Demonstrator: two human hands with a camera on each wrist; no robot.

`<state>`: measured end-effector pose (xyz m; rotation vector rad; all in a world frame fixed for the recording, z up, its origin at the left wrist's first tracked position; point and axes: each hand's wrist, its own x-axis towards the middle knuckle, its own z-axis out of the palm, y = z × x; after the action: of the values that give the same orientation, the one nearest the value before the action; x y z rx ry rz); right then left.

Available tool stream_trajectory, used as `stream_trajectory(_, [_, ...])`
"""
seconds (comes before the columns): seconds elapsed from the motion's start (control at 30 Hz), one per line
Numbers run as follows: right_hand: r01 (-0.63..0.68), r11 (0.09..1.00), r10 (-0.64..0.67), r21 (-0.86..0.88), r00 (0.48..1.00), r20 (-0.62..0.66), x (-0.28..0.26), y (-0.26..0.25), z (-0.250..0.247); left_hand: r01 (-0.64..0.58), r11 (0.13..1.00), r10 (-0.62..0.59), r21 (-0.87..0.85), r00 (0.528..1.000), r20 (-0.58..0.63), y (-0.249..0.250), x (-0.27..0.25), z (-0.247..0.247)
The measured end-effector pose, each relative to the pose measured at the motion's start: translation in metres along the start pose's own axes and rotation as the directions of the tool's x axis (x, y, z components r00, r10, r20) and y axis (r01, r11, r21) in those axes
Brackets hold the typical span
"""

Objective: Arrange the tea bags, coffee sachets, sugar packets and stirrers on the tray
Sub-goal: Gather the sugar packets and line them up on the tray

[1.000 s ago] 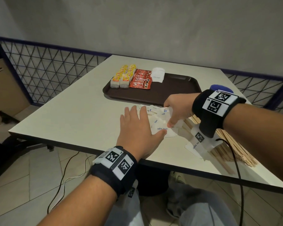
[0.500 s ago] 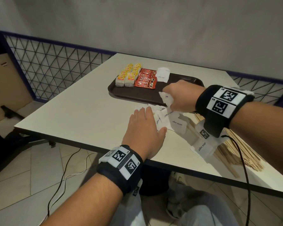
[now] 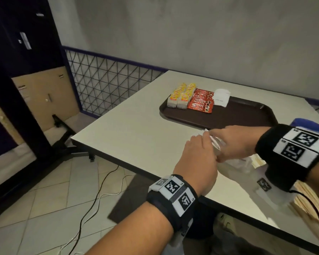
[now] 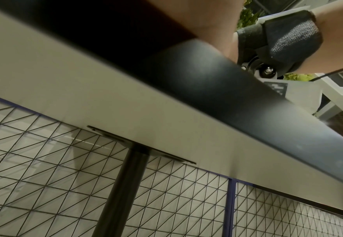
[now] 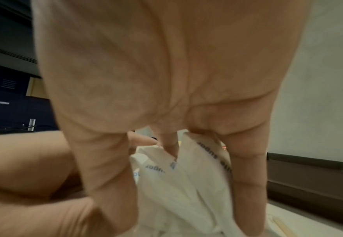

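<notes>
A: From the head view, where do the sugar packets (image 3: 213, 139) lie from the tray (image 3: 247, 118)?

B: Just off its near rim, on the table (image 3: 136, 137). The right hand (image 3: 234, 142) has its fingers curled over them and the left hand (image 3: 199, 155) closes in from the other side, the bunch caught between the two. The right hand is the nearer to the tray. On the tray's far left corner stand the tea bags (image 3: 180, 96), then the coffee sachets (image 3: 201, 103), then a small stack of sugar packets (image 3: 221, 97); I judge the bunch must travel away from the person, toward that stack. The stirrers (image 3: 309, 201) lie by the right wrist, off the tray.

A: The left wrist view?

B: Only the table's edge (image 4: 207, 83) and underside; the left hand's fingers are hidden there.

A: And the right wrist view?

B: The right hand's fingers (image 5: 109, 168) reach down into the white packets (image 5: 186, 184), pinching several; the tray's rim (image 5: 308, 173) is just beyond.
</notes>
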<state>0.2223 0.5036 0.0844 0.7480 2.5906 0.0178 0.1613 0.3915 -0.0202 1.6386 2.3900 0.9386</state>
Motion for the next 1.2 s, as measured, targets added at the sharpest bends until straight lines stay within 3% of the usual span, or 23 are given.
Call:
stream_trajectory(0.13, [0.051,0.996,-0.053,-0.077,0.998,-0.024,0.001,0.001,0.004,0.003,0.998,-0.001,-0.063,1.000,0.020,-0.002,0.000,0.000])
stream_trajectory(0.4, [0.022,0.999,-0.028,-0.046,0.989,-0.143,0.006,0.005,0.011,-0.040,0.993,0.042,-0.107,0.999,0.009,0.002,-0.004,-0.004])
stream_trajectory(0.57, [0.012,0.997,-0.032,-0.079,0.966,-0.256,0.003,0.002,0.017,-0.005,0.994,0.008,-0.105,0.999,0.036,0.004,-0.006,-0.008])
stream_trajectory(0.8, [0.020,0.971,0.059,0.237,0.945,-0.321,-0.014,0.025,0.011,-0.004,0.995,0.007,-0.096,0.999,0.031,0.002,-0.002,-0.004])
stream_trajectory(1.03, [0.094,0.856,0.122,0.508,0.919,-0.376,-0.023,0.039,0.004,0.002,0.984,0.005,-0.178,0.999,0.043,-0.002,0.000,-0.006])
stream_trajectory(1.2, [0.132,0.599,0.244,0.790,0.909,-0.338,-0.036,0.042,-0.003,0.004,0.995,0.003,-0.103,0.998,0.063,-0.001,0.000,-0.005])
